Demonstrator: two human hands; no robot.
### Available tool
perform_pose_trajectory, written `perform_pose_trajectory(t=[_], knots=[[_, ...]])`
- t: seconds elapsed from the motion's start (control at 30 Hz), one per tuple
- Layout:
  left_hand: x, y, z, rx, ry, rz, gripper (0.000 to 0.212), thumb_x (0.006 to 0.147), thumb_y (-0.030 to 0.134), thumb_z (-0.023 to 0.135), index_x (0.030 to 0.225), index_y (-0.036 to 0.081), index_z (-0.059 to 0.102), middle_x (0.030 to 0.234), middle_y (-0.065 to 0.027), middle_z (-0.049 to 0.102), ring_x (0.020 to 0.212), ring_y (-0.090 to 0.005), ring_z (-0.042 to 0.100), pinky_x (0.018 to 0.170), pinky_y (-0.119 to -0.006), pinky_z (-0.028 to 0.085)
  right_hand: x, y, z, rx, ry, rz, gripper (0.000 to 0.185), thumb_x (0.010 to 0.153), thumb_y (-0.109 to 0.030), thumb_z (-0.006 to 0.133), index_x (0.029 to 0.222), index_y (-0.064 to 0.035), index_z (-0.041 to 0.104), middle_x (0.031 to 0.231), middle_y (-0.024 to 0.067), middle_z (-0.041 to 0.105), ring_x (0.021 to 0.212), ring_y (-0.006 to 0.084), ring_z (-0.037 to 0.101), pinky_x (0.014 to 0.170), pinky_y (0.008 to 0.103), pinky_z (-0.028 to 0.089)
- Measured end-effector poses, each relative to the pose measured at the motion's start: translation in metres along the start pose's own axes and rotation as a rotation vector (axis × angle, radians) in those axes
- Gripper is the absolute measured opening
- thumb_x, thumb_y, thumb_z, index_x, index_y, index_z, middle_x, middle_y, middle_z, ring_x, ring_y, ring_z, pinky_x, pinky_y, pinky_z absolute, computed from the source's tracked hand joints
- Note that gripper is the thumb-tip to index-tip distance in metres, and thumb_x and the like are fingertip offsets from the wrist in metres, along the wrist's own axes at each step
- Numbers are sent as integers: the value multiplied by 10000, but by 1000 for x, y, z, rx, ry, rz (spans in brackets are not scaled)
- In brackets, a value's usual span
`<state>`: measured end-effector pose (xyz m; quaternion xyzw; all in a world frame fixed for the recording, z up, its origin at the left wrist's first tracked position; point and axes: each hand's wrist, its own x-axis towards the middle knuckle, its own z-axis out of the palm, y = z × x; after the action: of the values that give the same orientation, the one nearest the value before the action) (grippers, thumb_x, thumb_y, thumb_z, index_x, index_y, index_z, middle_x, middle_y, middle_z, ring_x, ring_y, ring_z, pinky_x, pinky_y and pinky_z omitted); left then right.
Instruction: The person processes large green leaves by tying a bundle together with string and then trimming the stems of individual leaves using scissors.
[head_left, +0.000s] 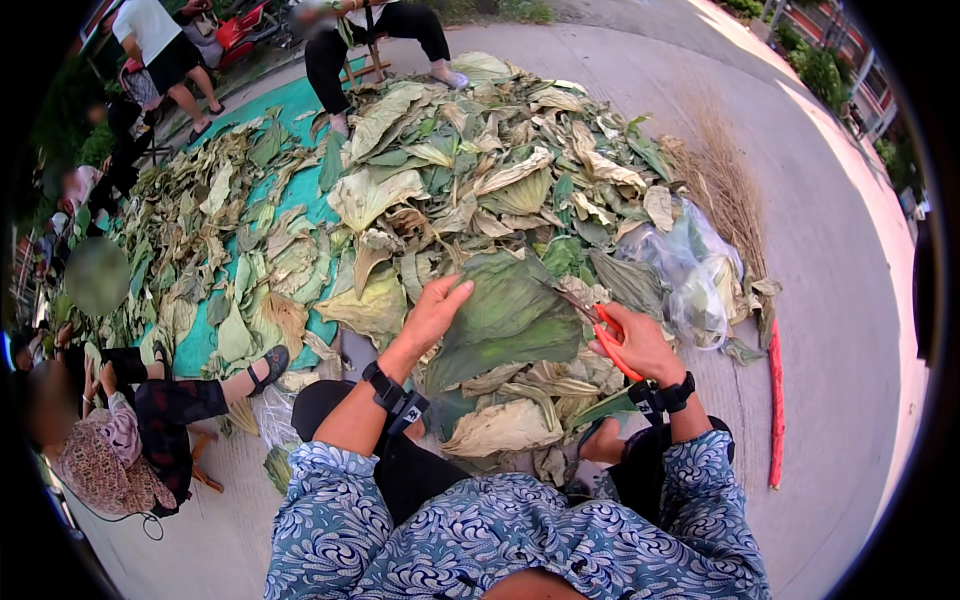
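Note:
My left hand (437, 309) pinches the left edge of a large green dried leaf (506, 315), thumb on top. The leaf spreads between my hands above my lap. In my right hand (636, 341) is a pair of scissors (611, 345) with orange-red handles. Their blades point up and left and lie at the right edge of the leaf; whether they are cutting into it I cannot tell. Below the held leaf, pale dry leaves (506, 431) lie between my feet. A big heap of dried and green leaves (465, 172) rises just beyond my hands.
A clear plastic bag (686, 259) with leaves rests right of the heap. Beside it lies a twig broom (731, 180) with a red-wrapped handle (776, 409). More leaves cover a green tarp (199, 341). Another person (112, 450) sits at left; others sit or stand beyond.

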<state>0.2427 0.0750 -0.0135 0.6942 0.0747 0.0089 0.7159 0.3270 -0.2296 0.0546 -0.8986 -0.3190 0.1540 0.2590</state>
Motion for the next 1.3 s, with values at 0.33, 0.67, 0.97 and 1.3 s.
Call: perform_pose_trajectory(t=[0.33,0.67,0.97,1.3], knots=[[-4,16,5,-228,0,-61,375,917,210,467,1189,-48,471,1076,-44,570,939,-80,518,818,-216,413,-3,8,1,254,-65,84,333,690,-309,722,788,-39,551,587,58,466,517,184,401,496,303,347],[-9,2,-13,-256,-83,-104,300,862,90,459,1137,-19,508,1019,-30,596,856,-77,566,772,-217,453,5,-2,6,-16,1,-51,382,697,-322,701,918,-52,544,614,117,517,567,294,496,530,353,399],[4,13,16,-147,-195,189,353,739,31,424,1073,-12,531,927,-7,594,801,-63,498,737,-235,429,6,39,25,266,114,-57,238,669,-10,611,888,-6,519,651,-27,459,594,73,435,534,221,364],[10,-16,-1,2,27,177,380,755,12,405,1129,-27,462,999,-72,571,891,-108,493,783,-254,423,46,62,40,198,-25,-46,216,766,-85,603,951,-15,515,606,-26,496,488,40,411,424,197,319]])
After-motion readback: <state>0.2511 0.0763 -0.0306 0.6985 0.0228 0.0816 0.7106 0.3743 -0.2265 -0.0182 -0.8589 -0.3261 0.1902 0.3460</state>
